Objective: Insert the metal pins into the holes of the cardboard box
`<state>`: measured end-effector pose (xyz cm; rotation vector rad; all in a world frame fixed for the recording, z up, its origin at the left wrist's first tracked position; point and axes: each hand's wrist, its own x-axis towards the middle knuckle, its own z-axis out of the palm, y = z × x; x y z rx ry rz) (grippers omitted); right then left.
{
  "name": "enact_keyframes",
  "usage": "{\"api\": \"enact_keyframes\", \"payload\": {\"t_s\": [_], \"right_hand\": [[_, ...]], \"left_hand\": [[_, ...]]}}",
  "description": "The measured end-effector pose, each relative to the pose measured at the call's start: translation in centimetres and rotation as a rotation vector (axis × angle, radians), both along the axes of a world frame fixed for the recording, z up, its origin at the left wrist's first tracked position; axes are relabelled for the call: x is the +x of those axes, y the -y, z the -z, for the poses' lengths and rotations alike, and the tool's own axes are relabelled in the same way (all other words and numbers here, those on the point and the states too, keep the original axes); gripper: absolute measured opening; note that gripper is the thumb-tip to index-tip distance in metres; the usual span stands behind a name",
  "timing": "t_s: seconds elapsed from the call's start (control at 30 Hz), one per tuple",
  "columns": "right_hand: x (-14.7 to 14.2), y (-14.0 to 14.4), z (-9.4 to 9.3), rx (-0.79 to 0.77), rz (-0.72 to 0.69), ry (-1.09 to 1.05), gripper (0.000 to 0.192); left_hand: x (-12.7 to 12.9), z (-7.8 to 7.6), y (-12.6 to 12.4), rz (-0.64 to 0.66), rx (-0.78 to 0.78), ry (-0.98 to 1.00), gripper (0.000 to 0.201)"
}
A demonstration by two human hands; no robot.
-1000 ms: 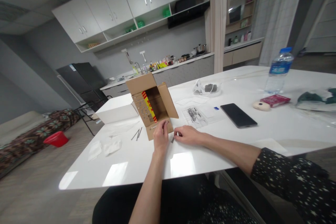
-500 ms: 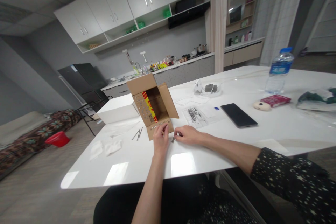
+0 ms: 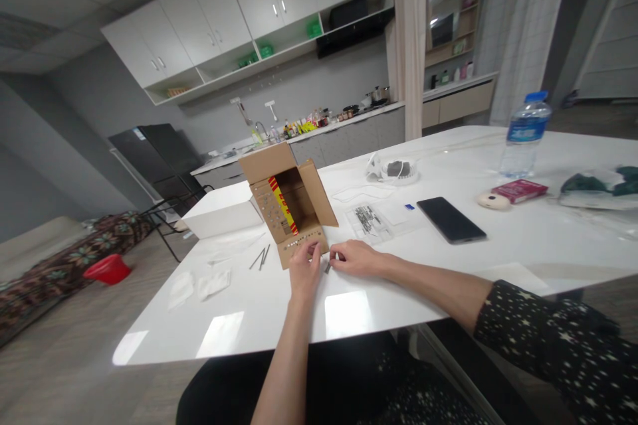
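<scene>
An open cardboard box (image 3: 292,202) lies on its side on the white table (image 3: 399,279), with a red and yellow label inside and rows of small holes in its near flap. My left hand (image 3: 305,267) rests at the near flap, fingertips pinched at the flap's edge. My right hand (image 3: 355,257) lies just to the right, fingers pinched on a small dark metal piece (image 3: 327,267) that touches the table. Whether the left fingers hold anything is too small to tell.
Thin metal rods (image 3: 260,256) lie left of the box, beside white cloth pieces (image 3: 199,283) and a white box (image 3: 222,215). A bag of small parts (image 3: 369,220), a black phone (image 3: 450,219), a water bottle (image 3: 524,134) and a red packet (image 3: 521,190) lie to the right.
My left fingertips have shifted slightly along the box's near flap. The right hand stays where it was; the view has drifted a little.
</scene>
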<state>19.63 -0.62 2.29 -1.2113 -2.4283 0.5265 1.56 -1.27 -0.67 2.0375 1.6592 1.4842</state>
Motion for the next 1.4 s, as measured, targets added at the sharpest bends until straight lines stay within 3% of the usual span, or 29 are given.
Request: {"api": "enact_keyframes", "payload": {"t_s": [0.17, 0.4, 1.0, 1.4], "right_hand": [[0.0, 0.0, 0.0, -0.002, -0.005, -0.003, 0.025], [0.1, 0.2, -0.3, -0.026, -0.006, -0.013, 0.025], [0.1, 0.1, -0.1, -0.021, -0.002, -0.025, 0.025], [0.1, 0.1, -0.2, -0.028, 0.001, -0.013, 0.025]], "left_hand": [[0.0, 0.0, 0.0, -0.028, -0.018, 0.02, 0.021], [-0.2, -0.5, 0.0, -0.178, 0.057, 0.102, 0.019], [-0.4, -0.3, -0.4, -0.147, 0.025, 0.141, 0.021], [-0.7, -0.2, -1.1, -0.215, 0.098, -0.016, 0.022]]}}
